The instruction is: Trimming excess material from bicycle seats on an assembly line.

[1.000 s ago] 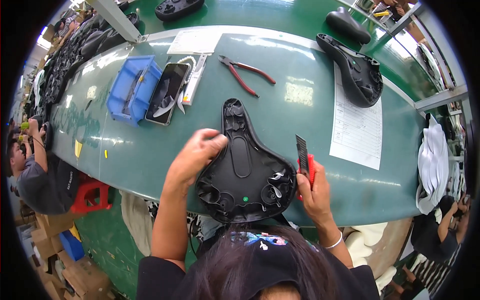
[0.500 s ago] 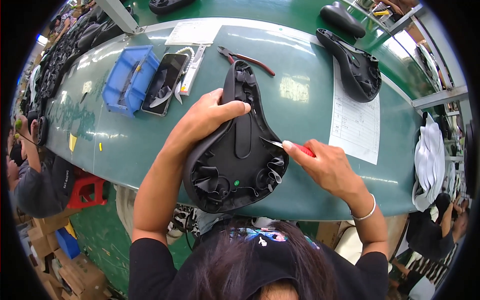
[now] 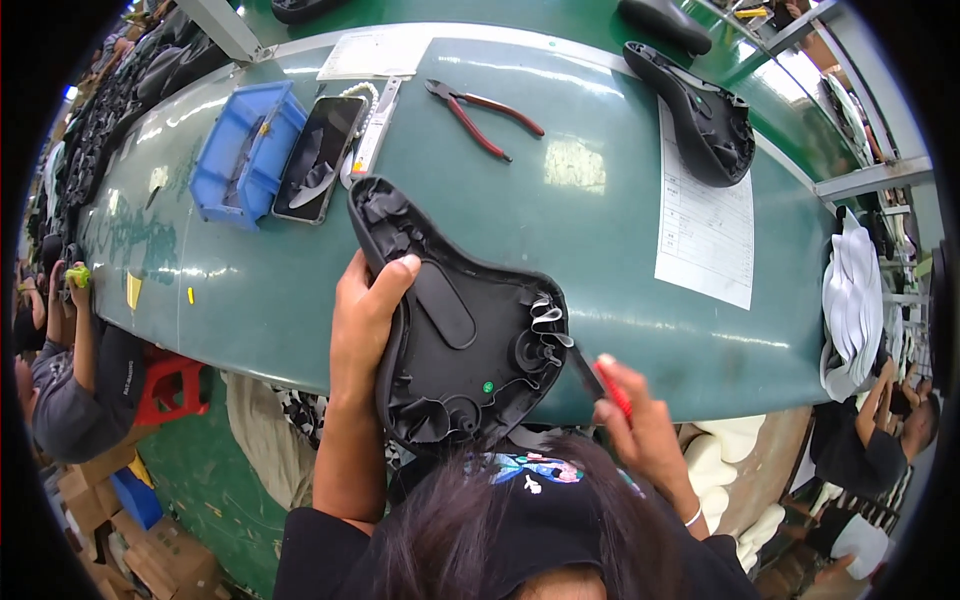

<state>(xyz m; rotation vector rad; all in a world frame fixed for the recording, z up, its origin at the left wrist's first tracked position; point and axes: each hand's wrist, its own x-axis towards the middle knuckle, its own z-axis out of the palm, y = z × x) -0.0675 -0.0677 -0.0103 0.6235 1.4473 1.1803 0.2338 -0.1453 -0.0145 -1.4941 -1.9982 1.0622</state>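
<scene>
A black bicycle saddle (image 3: 480,370) is held underside up over the near edge of the table, its nose pointing to the far left. My left hand (image 3: 365,310) grips its left side, thumb inside the rim near the nose. Gathered cover material (image 3: 546,318) bunches inside the right rim, and more folds line the rear. My right hand (image 3: 640,425) is closed round the red handle of a knife (image 3: 590,375). The dark blade points up and left, its tip close to the right rim of the saddle; whether it touches cannot be made out.
On the green table (image 3: 600,240) lie red-handled cutting pliers (image 3: 485,118), a phone (image 3: 320,155), a blue bin (image 3: 245,155) and a printed sheet (image 3: 705,230). A second saddle (image 3: 700,120) rests at far right, beside stacked white pieces (image 3: 853,310). Other people sit at left and right.
The saddle has turned counterclockwise and come nearer, its nose swinging left. My right hand has moved down with the knife, from the saddle's inside to its right rim.
</scene>
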